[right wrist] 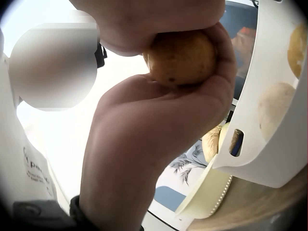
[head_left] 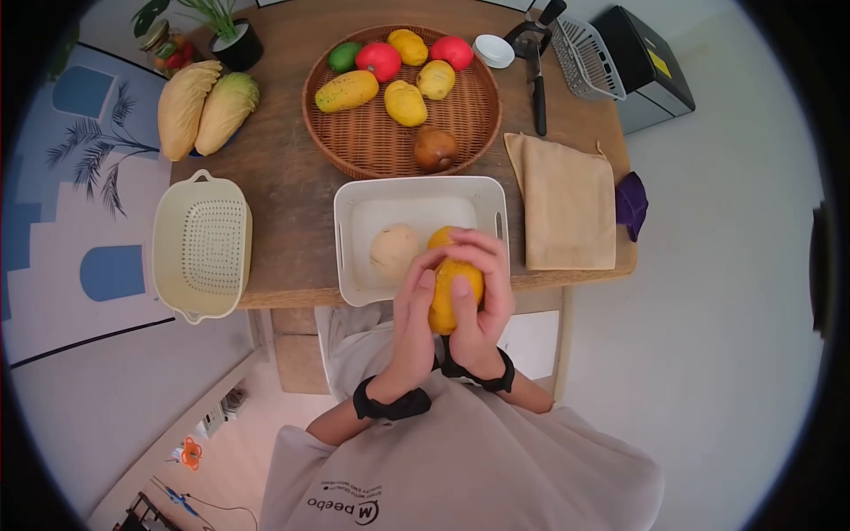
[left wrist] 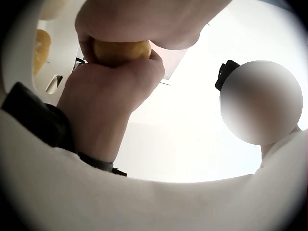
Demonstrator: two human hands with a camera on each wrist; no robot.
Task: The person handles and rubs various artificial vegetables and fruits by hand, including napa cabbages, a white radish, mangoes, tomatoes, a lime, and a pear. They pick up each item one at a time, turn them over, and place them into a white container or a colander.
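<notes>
Both hands grip one oval, yellow-orange fruit over the near edge of a white tub. My left hand is wrapped round its left side and my right hand round its right, thumbs on top. In the right wrist view the fruit has a smooth skin with small dark spots. The left wrist view shows its end between the two palms. Inside the tub lie a pale round vegetable or fruit and a second yellow fruit, partly hidden by the fingers.
Behind the tub, a round wicker basket holds yellow, red, green and brown produce. A pale green colander and cabbages stand left. A folded beige cloth, a peeler or knife with black handle and a grey basket lie right.
</notes>
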